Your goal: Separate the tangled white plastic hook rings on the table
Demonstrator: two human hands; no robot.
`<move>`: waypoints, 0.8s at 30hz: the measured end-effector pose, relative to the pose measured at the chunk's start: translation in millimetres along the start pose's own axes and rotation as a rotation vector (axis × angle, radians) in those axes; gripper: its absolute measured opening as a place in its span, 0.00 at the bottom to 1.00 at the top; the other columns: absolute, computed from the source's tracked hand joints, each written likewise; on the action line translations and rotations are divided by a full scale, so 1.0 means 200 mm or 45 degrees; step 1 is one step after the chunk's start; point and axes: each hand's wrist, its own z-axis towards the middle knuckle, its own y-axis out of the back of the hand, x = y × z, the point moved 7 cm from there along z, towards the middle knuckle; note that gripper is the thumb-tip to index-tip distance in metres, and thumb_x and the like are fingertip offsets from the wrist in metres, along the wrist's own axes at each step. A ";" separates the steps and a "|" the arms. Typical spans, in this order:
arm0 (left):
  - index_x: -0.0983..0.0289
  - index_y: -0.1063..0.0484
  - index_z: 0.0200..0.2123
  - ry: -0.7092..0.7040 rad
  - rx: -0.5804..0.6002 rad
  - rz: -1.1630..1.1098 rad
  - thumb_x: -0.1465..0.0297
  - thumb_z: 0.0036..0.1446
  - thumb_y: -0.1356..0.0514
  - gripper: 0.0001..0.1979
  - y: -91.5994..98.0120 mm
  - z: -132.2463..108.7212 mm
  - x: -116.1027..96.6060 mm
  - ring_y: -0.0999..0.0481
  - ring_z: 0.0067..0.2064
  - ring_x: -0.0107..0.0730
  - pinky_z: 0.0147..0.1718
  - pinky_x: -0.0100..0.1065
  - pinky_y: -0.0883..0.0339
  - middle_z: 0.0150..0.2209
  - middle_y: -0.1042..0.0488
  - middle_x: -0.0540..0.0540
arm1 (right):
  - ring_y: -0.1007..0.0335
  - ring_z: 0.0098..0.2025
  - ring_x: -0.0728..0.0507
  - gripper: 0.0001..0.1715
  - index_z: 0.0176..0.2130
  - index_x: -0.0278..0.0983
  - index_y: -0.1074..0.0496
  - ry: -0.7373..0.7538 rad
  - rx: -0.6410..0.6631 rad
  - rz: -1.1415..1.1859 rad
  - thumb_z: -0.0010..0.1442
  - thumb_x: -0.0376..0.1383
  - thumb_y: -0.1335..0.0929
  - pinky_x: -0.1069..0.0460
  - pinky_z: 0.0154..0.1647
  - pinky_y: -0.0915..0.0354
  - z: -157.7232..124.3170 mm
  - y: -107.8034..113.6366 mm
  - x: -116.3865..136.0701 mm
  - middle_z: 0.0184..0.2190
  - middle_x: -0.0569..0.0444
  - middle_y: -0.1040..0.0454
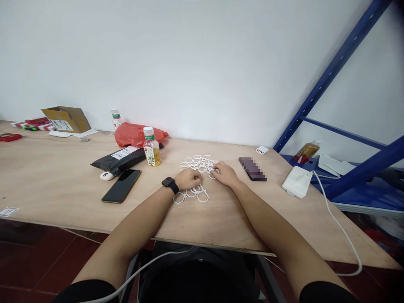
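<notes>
Several thin white plastic rings [203, 196], some with a small tab or eyelet on the rim, lie on the wooden table [208, 223]. A larger overlapping group of white rings [198, 158] is just beyond my hands. My left hand [188, 179], with a black watch on its wrist, is curled between the two groups. Its fingertips are pinched together, and what lies in them is too small to make out. Over the right edge of the far group, the bent fingers of my right hand [224, 173] are on one white ring [213, 174].
Left of the rings are a drink bottle [152, 147], a red plastic bag [132, 134], a black parcel [116, 159] and a phone [121, 186]. To the right lie another phone [252, 169] and a white power adapter [296, 182] with a cable. A blue metal frame [328, 75] rises beyond.
</notes>
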 end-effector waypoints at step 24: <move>0.66 0.23 0.42 0.097 -0.588 -0.510 0.61 0.54 0.36 0.17 0.11 0.00 0.05 0.30 0.28 0.26 0.29 0.29 0.35 0.30 0.24 0.53 | 0.35 0.27 0.48 0.12 0.34 0.38 0.26 0.265 -0.008 0.294 0.63 0.41 0.35 0.54 0.30 0.44 -0.06 0.00 0.32 0.25 0.56 0.27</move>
